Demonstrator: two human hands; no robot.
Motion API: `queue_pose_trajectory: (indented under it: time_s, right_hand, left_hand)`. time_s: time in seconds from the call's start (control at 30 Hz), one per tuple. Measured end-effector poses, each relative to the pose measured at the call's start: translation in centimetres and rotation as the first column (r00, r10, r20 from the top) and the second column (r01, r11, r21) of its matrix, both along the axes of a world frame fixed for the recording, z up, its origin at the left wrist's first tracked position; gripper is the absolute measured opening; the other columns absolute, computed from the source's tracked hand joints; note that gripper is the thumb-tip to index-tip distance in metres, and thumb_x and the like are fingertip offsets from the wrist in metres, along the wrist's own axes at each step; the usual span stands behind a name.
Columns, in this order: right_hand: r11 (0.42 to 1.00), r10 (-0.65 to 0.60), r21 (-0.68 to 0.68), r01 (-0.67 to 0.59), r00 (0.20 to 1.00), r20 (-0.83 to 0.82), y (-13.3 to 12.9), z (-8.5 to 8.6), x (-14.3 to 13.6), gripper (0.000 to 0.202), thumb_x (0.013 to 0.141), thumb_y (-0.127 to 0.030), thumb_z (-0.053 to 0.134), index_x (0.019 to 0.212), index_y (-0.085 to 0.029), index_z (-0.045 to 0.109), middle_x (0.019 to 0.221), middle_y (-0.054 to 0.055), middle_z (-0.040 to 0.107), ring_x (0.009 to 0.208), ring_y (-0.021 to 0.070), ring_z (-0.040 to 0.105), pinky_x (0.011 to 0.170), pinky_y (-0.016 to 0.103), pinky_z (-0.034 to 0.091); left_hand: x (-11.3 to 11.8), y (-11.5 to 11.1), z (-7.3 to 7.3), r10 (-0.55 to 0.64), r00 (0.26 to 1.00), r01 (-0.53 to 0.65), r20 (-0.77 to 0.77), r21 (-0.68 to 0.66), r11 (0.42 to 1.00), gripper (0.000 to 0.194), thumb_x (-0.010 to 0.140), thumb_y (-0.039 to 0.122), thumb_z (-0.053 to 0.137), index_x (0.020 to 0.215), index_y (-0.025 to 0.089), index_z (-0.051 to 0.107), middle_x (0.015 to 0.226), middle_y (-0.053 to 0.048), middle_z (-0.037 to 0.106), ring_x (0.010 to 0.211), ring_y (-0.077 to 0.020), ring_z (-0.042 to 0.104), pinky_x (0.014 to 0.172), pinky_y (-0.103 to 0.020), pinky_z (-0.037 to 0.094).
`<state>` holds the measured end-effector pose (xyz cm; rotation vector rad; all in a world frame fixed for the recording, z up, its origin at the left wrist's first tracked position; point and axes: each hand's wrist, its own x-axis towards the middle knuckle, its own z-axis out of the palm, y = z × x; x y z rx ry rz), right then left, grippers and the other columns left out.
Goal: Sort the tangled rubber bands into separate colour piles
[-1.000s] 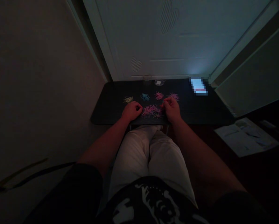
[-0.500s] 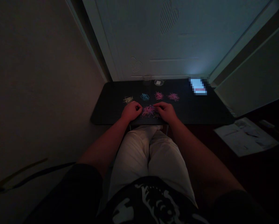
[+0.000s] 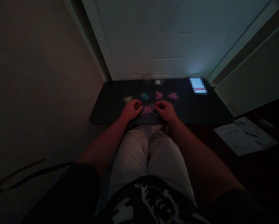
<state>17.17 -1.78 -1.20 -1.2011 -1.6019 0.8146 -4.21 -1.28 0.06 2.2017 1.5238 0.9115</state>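
Note:
A mixed pile of thin pink, purple and blue strips lies near the table's front edge, between my two hands. My left hand rests at the pile's left side, its fingers curved and a gap showing between thumb and forefinger. On the right side, my right hand reaches to the pile with thumb and forefinger apart at its edge. Farther back, sorted by colour, lie a pale yellow heap, a blue heap, a pink heap and a pinkish-purple heap. Dim light hides fine detail at the fingertips.
The dark table stands against a white door. At its back edge are a clear cup, a clear round lid and a lit phone. Printed paper lies at lower right.
The fingers of my left hand have spread slightly. My right forefinger has bent and shifted a little at the pile's edge. The heaps look the same.

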Motion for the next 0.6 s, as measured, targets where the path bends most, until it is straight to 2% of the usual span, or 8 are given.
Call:
queue_pose_trajectory:
  time_s: [0.1,0.2,0.37,0.5,0.6]
  right_hand:
    - [1.000,-0.010,0.012,0.010,0.999,0.043,-0.1,0.1,0.1,0.014,0.069,-0.025,0.062,0.079,-0.017,0.068,0.071,0.002,0.067,0.064,0.0149,0.059,0.063,0.029,0.047]
    - [1.000,-0.013,0.021,0.011,0.997,0.073,-0.1,0.1,0.2,0.014,0.070,-0.026,0.061,0.078,-0.018,0.069,0.071,0.002,0.068,0.064,0.0151,0.059,0.062,0.029,0.046]
    - [1.000,-0.002,0.022,0.000,0.997,0.079,-0.1,0.2,0.2,0.015,0.070,-0.028,0.063,0.078,-0.019,0.071,0.073,0.002,0.069,0.064,0.0156,0.060,0.063,0.029,0.046]
    - [0.999,0.020,0.027,-0.021,0.999,0.031,-0.2,0.3,0.2,0.015,0.070,-0.029,0.063,0.077,-0.019,0.070,0.075,0.003,0.070,0.067,0.0163,0.062,0.066,0.029,0.048]
    - [1.000,0.022,0.021,-0.022,0.999,0.031,-0.2,0.4,0.1,0.014,0.070,-0.030,0.064,0.076,-0.019,0.070,0.073,0.002,0.070,0.066,0.0160,0.062,0.064,0.028,0.047]
  left_hand:
    - [0.0,-0.2,0.2,-0.032,0.999,0.032,0.014,0.002,0.999,0.028,0.078,0.032,0.058,0.101,0.016,0.059,0.088,-0.004,0.064,0.073,-0.0131,0.056,0.070,-0.027,0.046]
    - [0.3,-0.5,0.6,-0.105,0.993,0.107,-0.044,0.026,0.994,0.028,0.078,0.030,0.058,0.103,0.017,0.060,0.092,-0.004,0.063,0.077,-0.0138,0.057,0.074,-0.028,0.046]
    - [2.3,-0.7,1.3,-0.196,0.977,0.202,-0.086,0.068,0.977,0.030,0.080,0.031,0.057,0.107,0.017,0.061,0.095,-0.005,0.063,0.084,-0.0151,0.057,0.078,-0.028,0.045]
    - [4.0,-0.6,1.0,-0.221,0.972,0.227,-0.080,0.085,0.970,0.030,0.081,0.032,0.057,0.106,0.018,0.063,0.094,-0.005,0.064,0.088,-0.0165,0.058,0.081,-0.029,0.044]
    - [4.2,-0.5,0.6,-0.202,0.975,0.209,-0.087,0.076,0.975,0.026,0.082,0.033,0.056,0.102,0.019,0.066,0.089,-0.005,0.066,0.086,-0.0169,0.058,0.080,-0.030,0.044]
